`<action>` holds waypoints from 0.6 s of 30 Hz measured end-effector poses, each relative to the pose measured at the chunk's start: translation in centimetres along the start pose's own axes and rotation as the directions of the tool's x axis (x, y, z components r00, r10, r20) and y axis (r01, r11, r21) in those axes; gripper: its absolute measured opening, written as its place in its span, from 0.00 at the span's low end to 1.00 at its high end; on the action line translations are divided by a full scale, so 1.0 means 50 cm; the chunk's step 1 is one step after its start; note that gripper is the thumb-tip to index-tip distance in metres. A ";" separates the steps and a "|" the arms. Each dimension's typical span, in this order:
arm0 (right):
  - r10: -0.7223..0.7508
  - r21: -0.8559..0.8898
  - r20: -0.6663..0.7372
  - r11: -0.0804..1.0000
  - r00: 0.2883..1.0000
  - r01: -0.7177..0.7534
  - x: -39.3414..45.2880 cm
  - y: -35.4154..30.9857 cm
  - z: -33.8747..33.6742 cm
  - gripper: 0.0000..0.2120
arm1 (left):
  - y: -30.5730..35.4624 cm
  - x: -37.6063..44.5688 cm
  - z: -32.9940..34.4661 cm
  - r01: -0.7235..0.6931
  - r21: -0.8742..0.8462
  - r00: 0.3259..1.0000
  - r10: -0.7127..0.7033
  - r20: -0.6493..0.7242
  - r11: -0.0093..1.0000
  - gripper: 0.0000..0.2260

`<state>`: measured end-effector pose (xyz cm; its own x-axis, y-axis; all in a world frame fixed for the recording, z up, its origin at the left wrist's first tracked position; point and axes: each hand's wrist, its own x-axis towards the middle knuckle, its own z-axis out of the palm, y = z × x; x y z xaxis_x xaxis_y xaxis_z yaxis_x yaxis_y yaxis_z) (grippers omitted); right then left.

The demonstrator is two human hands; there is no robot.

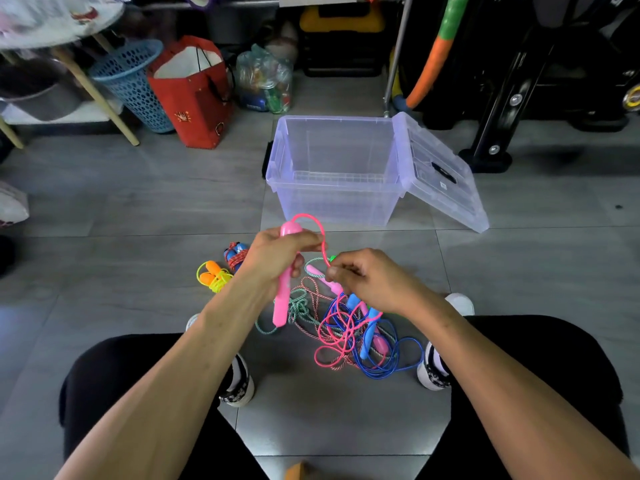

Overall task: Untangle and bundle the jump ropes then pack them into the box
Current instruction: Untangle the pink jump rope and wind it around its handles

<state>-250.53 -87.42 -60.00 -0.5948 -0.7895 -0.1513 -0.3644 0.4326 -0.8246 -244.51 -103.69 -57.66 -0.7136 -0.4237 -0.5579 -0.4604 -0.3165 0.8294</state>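
Black-clad knees (131, 382) fill the lower corners, with two forearms reaching forward between them over a grey tiled floor (138, 202). A pink handle (284, 292) is gripped upright in the left hand (277, 258), fingers curled round its upper part, and its lower end hangs above the floor. From the top of the handle a pink cord (320, 233) arches over to the right hand (363, 275), where it is pinched between thumb and fingertips. The two hands are held close together, nearly level.

Directly below and just behind the hands a tangle of ropes (346, 330) is spread on the floor between two white shoes (239, 382): pink, blue, green and red-white cords, with pink and blue handles lying among them. To the left of the left hand two bundles are set side by side: an orange-handled rope (213, 277) with yellow cord and a blue-handled rope (237, 254) wound in red.

Beyond the hands, well apart from them, a clear box (337, 199) is seen open, its lid (440, 174) leaned against its right side. No rope is seen inside it.
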 end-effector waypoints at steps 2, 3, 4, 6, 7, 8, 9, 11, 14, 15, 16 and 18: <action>0.006 0.000 -0.002 1.000 1.000 -0.006 -0.001 -0.001 -0.003 0.20 | 0.001 0.003 -0.001 0.000 0.023 0.999 -0.001 0.046 1.000 0.07; 0.008 -0.004 -0.004 1.000 1.000 -0.008 -0.001 -0.001 -0.003 0.19 | -0.002 0.001 0.002 0.001 0.048 0.997 -0.005 0.077 0.999 0.08; 0.011 -0.007 -0.007 1.000 1.000 -0.011 -0.001 -0.001 -0.003 0.18 | -0.005 -0.004 0.010 -0.002 0.077 0.995 -0.006 0.102 0.997 0.07; 0.033 -0.024 -0.015 0.999 0.999 -0.033 -0.001 0.003 -0.005 0.14 | -0.010 -0.009 0.022 -0.038 0.122 0.996 0.027 0.089 0.992 0.03; 0.051 -0.038 -0.015 0.998 0.999 -0.052 -0.004 0.004 -0.007 0.14 | -0.007 -0.006 0.019 -0.062 0.137 0.998 0.058 0.030 0.989 0.04; 0.076 -0.055 -0.011 0.996 0.997 -0.076 -0.007 0.005 -0.011 0.14 | 0.000 0.004 0.007 -0.080 0.137 0.994 0.089 -0.064 0.987 0.05; 0.100 -0.069 -0.006 0.993 0.995 -0.100 -0.011 0.007 -0.018 0.15 | 0.010 0.017 -0.012 -0.097 0.106 0.976 0.116 -0.182 0.990 0.07; 0.122 -0.063 -0.020 0.990 0.992 -0.123 -0.019 0.010 -0.035 0.18 | 0.035 0.044 -0.065 -0.136 -0.007 0.906 0.121 -0.406 0.991 0.07; 0.110 -0.064 -0.098 0.991 0.989 -0.117 -0.027 0.023 -0.059 0.14 | 0.050 0.049 -0.094 -0.111 0.035 0.916 0.116 -0.384 0.993 0.05; 0.106 -0.076 -0.111 0.991 0.988 -0.114 -0.029 0.027 -0.062 0.13 | 0.042 0.042 -0.082 -0.098 0.102 0.947 0.124 -0.295 0.990 0.04; 0.106 -0.096 -0.111 0.988 0.988 -0.117 -0.029 0.030 -0.063 0.13 | 0.030 0.035 -0.065 -0.101 0.197 0.964 0.145 -0.222 0.975 0.06; 0.120 -0.154 -0.092 0.979 0.989 -0.133 -0.028 0.036 -0.059 0.13 | 0.002 0.021 -0.033 -0.166 0.504 0.940 0.291 -0.180 0.848 0.14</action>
<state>-252.46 -84.27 -59.66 -0.6973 -0.6888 -0.1983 -0.3884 0.5956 -0.7031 -244.43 -105.58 -58.22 -0.7095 -0.6430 -0.2882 -0.5378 0.2298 0.8111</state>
